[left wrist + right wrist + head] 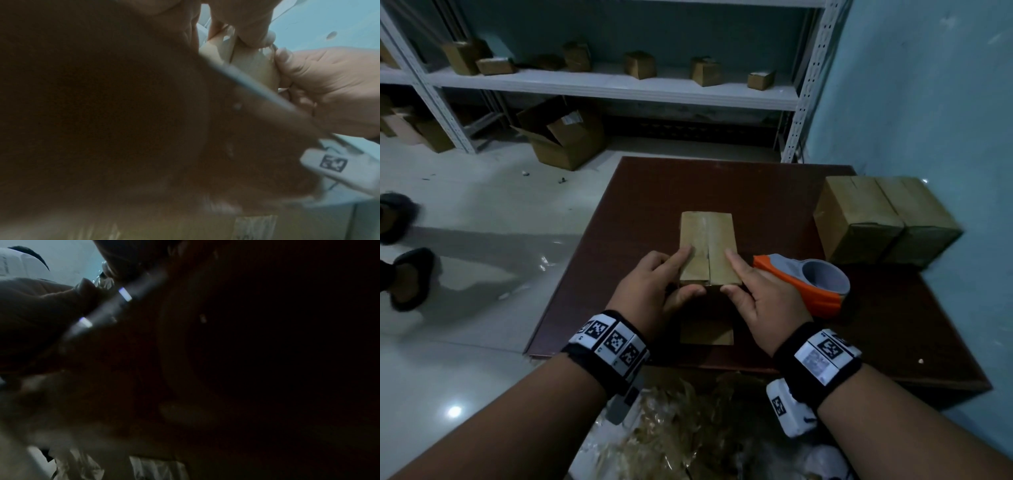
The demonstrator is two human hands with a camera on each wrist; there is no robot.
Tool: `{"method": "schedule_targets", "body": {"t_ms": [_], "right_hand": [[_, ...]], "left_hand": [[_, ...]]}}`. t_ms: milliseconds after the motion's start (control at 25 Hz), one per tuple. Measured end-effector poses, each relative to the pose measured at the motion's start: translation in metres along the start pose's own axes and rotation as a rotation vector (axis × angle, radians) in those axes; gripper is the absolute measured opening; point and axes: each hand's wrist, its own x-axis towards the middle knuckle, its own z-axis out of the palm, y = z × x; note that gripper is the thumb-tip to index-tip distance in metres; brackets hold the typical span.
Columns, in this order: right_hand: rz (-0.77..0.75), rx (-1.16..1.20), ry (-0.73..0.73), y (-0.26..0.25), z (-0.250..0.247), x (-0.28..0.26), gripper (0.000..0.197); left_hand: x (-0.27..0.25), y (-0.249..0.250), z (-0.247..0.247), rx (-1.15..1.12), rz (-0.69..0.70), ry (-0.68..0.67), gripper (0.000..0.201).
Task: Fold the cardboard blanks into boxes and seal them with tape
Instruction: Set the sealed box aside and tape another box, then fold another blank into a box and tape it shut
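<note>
While the box point(707, 248) stands mid-table point(619, 205), the left hand point(654, 291) and right hand point(756, 294) grasp its near end, thumbs under, fingers on top; the tape dispenser point(808, 284) lies just right of the box.

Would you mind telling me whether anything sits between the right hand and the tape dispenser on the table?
Nothing visible does. The tape dispenser lies on the table right beside the right hand, which, like the left hand, holds the small box.
</note>
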Motion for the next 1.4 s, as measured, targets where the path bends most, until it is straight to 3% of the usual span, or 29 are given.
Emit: {"method": "schedule_targets", "body": {"t_ms": [360,640,800,880,960,1040,1160,1280,1400], "right_hand": [[0.09,-0.032,-0.087,-0.016,-0.009,-0.001,0.062],[0.074,-0.169,-0.168,-0.025,-0.015,0.004,0.062],[0.105,-0.038,-0.203,-0.023,-0.021,0.0,0.072],[0.13,0.073,-0.181,-0.023,-0.025,-0.008,0.088],[0.125,0.147,-0.137,-0.027,-0.026,-0.017,0.101],[0.092,0.221,-0.119,-0.034,-0.026,-0.023,0.097],[0.079,0.333,-0.088,-0.042,-0.036,-0.028,0.079],[0.11,0.375,0.164,-0.042,-0.058,-0.03,0.067],[0.292,0.514,0.325,-0.04,-0.071,-0.032,0.061]], "left_hand": [[-0.005,0.026,-0.006,0.041,-0.131,-0.025,0.085],[0.001,0.028,-0.007,0.115,-0.12,-0.055,0.088],[0.0,0.042,-0.015,0.08,-0.188,-0.064,0.082],[0.0,0.051,-0.023,-0.023,-0.252,-0.045,0.085],[0.001,0.061,-0.031,-0.153,-0.35,-0.027,0.102],[0.0,0.068,-0.04,-0.233,-0.449,0.003,0.11],[-0.001,0.064,-0.045,-0.459,-0.623,0.092,0.09],[0.005,0.055,-0.05,-1.015,-0.923,0.193,0.067],[0.007,0.055,-0.06,-1.362,-1.046,0.081,0.057]]}}
